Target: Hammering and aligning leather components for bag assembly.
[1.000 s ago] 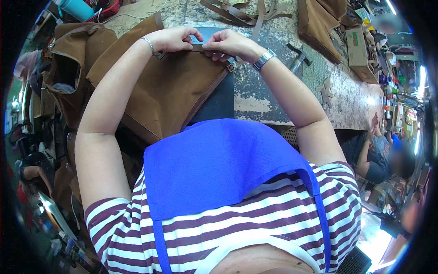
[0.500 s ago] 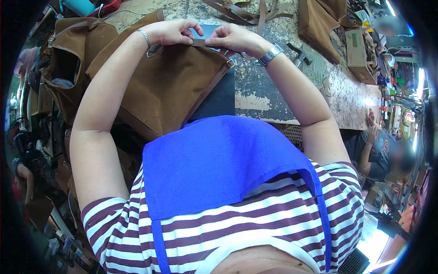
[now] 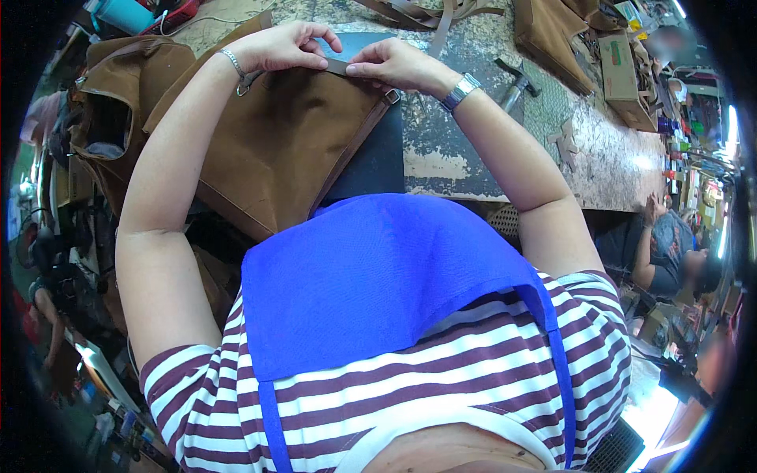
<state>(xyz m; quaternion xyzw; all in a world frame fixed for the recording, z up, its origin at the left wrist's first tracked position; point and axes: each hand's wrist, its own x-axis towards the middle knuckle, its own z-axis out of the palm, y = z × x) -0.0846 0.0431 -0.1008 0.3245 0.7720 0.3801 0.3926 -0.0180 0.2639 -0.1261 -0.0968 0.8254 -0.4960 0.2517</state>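
A large brown leather bag point(image 3: 276, 150) lies slanted over the table's near edge, with a metal buckle point(image 3: 392, 96) at its right corner. Along its far edge, a short dark-brown leather strap point(image 3: 337, 67) is stretched between my hands. My left hand point(image 3: 288, 49) pinches the strap's left end between thumb and fingers, the other fingers curled above. The strap's right part is gripped by my right hand point(image 3: 402, 66), thumb on top and fingertips partly hidden below. A metal ring point(image 3: 243, 90) shows beside my left wrist.
A hammer point(image 3: 516, 85) lies on the worn table point(image 3: 441, 162) to the right. Loose straps point(image 3: 430, 14) sit at the far side. Other brown bags stand left point(image 3: 130, 71) and far right point(image 3: 552, 49), near a cardboard box point(image 3: 624, 83). Another person point(image 3: 670, 244) is beyond the table's right end.
Both hands still hold the strap. It now slopes down to the right, and more of it shows between my fingers. The view has shifted slightly.
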